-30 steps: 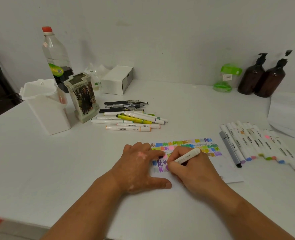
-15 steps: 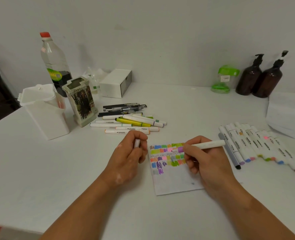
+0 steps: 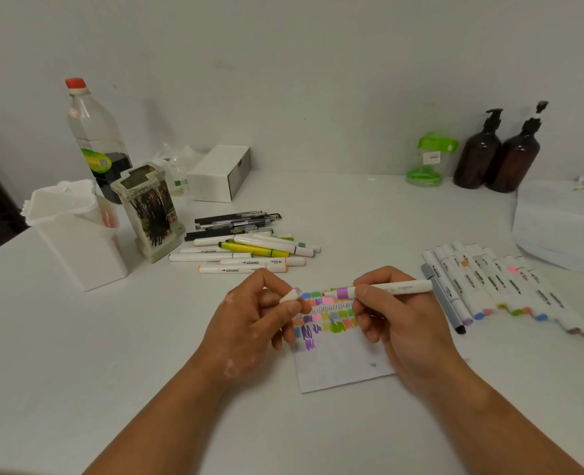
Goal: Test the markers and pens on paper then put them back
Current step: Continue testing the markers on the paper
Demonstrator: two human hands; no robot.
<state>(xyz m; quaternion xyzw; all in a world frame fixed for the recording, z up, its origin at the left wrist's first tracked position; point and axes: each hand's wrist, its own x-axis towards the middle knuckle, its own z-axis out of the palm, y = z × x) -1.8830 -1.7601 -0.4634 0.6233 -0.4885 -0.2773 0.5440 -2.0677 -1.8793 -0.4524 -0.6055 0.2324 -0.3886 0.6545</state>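
White holder (image 3: 78,250) has something orange inside; left hand (image 3: 249,325) pinches a cap (image 3: 291,295), right hand (image 3: 398,325) grips the marker (image 3: 398,287)

The paper sheet (image 3: 345,366) lies at the near middle of the table (image 3: 112,354), the left hand (image 3: 249,325) with a cap (image 3: 289,296) over its left edge and the right hand (image 3: 398,323) with a marker (image 3: 400,287) over its right. A loose pile of markers and pens (image 3: 249,250) lies behind it to the left, with a pen holder (image 3: 150,214) and lidded bin (image 3: 78,241) left of that. A row of markers (image 3: 499,286) lies right of the sheet.
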